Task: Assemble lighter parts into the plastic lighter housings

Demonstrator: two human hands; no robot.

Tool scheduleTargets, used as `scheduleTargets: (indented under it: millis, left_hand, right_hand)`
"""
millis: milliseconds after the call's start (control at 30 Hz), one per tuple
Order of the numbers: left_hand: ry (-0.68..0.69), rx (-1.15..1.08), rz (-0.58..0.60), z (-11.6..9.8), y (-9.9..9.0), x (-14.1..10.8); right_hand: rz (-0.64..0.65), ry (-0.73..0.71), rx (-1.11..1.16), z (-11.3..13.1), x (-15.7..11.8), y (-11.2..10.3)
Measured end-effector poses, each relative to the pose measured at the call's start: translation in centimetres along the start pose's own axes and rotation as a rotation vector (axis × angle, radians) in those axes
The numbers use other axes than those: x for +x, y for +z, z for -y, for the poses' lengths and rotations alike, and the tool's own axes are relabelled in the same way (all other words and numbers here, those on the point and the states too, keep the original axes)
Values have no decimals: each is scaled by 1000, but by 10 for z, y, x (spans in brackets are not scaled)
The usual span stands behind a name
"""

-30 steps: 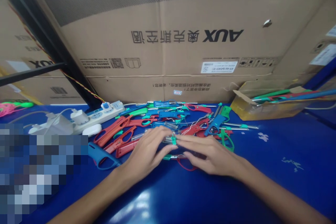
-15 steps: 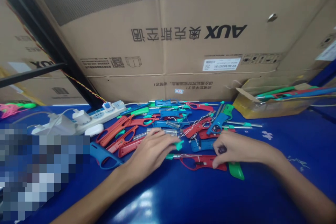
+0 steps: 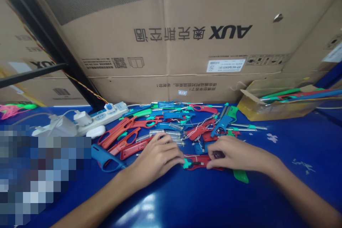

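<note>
A red lighter handle half [image 3: 201,160] lies open on the blue table, with thin white wire and a small dark part inside it. My left hand [image 3: 162,155] pinches a small green plastic piece [image 3: 186,164] at the left part of this half. Its fingertips hide the front end. My right hand [image 3: 232,153] is curled around the other end, thumb and fingers closed on the red half. Something dark shows between those fingers, too shaded to make out. A green handle piece [image 3: 241,175] pokes out below my right hand.
Behind my hands lies a pile of lighter parts, including a red handle [image 3: 117,133], a blue handle [image 3: 108,158] and clear tubes [image 3: 171,133]. A power strip [image 3: 104,115] stands left, a carton of long lighters [image 3: 278,108] right. Large cardboard [image 3: 187,57] walls the back.
My left hand has moved slightly right and down, bringing the green piece onto the red handle half. My right hand has shifted left along that half.
</note>
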State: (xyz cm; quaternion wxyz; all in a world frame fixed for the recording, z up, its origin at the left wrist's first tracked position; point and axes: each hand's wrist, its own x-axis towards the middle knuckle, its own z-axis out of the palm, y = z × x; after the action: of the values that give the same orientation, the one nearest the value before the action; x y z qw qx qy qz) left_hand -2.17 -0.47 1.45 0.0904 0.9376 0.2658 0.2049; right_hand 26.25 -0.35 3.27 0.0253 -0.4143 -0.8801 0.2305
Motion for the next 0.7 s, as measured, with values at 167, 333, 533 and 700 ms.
scheduleTargets:
  millis: [167, 333, 533, 700]
  left_hand:
    - [-42, -18, 0, 1, 10, -1]
    - [-47, 1, 18, 2, 15, -2]
    - [-64, 27, 11, 2, 14, -1]
    - [-55, 31, 0, 2, 15, -2]
  right_hand:
    - [8, -28, 0, 5, 5, 7]
    - [-19, -46, -11, 3, 8, 15]
    - [-24, -51, -4, 1, 9, 13]
    - [-33, -47, 28, -1, 6, 13]
